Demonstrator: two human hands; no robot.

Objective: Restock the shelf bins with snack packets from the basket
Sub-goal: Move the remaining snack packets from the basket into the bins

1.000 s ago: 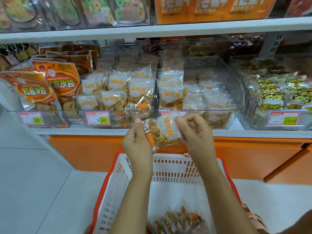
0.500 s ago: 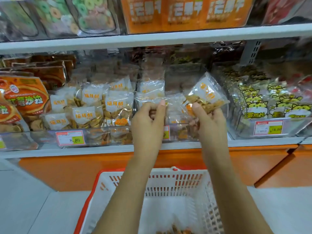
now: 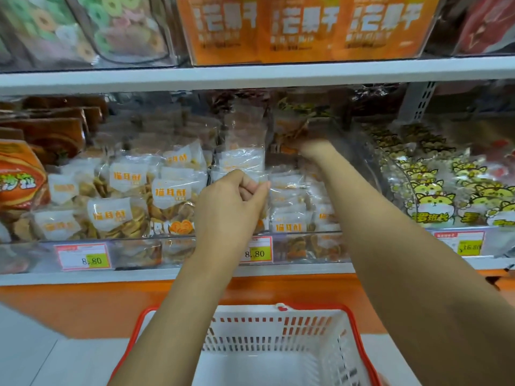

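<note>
"Where's the packet?"

"The clear snack packet with a white label [image 3: 220,175] stands in the clear plastic shelf bin [image 3: 359,154], among others like it. The left hand [image 3: 231,201] pinches its top edge, fingers curled tight."

"And the other?"

"The right hand [image 3: 315,147] is deep at the bin's back, where there's open room behind the packets. It's blurred, so I can't tell its grip."

"Arms?"

"Both stretch forward above the white plastic basket with a red rim [image 3: 278,330], and the right reaches farther."

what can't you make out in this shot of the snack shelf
Head view:
Right hand: motion-blurred deep in the clear plastic bin; grip unreadable.
Left hand: curled fingers hide whether it pinches a packet.
White plastic basket with red rim: floor cut off by bottom edge, arms.
</note>
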